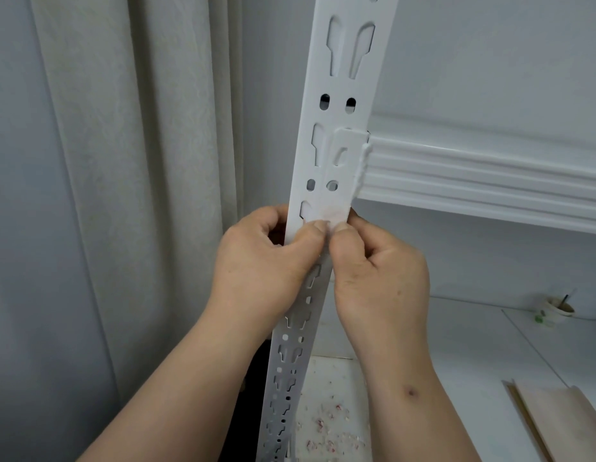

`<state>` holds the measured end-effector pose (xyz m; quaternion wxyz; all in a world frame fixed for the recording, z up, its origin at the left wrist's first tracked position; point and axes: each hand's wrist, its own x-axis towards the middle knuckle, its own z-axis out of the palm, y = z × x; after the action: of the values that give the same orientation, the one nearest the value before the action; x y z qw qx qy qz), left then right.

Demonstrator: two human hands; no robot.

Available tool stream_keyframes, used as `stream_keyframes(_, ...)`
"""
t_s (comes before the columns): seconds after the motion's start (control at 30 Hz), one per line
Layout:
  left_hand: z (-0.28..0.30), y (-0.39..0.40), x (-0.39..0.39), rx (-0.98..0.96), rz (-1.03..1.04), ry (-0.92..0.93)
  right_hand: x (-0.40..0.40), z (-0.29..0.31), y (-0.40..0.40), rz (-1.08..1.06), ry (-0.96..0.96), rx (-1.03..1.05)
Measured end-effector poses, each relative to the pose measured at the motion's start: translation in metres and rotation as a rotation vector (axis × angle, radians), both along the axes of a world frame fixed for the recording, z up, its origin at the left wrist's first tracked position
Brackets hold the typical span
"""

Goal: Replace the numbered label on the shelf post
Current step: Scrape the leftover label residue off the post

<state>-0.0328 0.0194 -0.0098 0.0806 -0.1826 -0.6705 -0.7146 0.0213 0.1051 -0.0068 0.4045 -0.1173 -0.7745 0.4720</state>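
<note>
White-painted steel forms the shelf post (326, 161). Its left edge is gripped by the left hand (266, 258), fingers curled behind it, apparently to steady it. At centre, both thumbs are pressed on a faint pinkish label remnant (330, 215), apparently for scraping. The right edge is gripped likewise by the right hand (380, 271). Pink scrapings (326, 425) are scattered on the floor below.
</note>
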Motion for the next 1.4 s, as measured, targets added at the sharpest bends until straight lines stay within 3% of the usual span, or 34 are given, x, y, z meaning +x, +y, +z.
stream_keyframes(0.1,-0.013,-0.007,0.002,-0.009,-0.043,0.073,0.005,-0.010,-0.005,0.008,0.063,-0.076)
stream_keyframes(0.17,-0.025,-0.010,0.007,0.084,-0.056,0.088,0.009,-0.021,-0.006,-0.120,0.199,-0.074)
stream_keyframes(0.23,-0.033,-0.013,0.011,0.052,0.088,0.256,0.010,-0.028,-0.005,-0.273,0.302,0.107)
stream_keyframes(0.33,-0.035,-0.017,0.009,-0.118,0.360,0.645,0.006,-0.031,-0.001,-0.321,0.397,0.357)
stream_keyframes(0.53,-0.020,-0.007,-0.003,-0.247,0.443,0.997,-0.006,-0.019,0.009,-0.401,0.499,0.679)
stream_keyframes(0.8,-0.032,-0.007,-0.014,-0.279,0.440,1.083,-0.003,-0.035,0.015,-0.430,0.501,0.794)
stream_keyframes(1.4,-0.026,-0.011,-0.021,-0.289,0.429,1.174,-0.005,-0.032,0.016,-0.458,0.513,0.788)
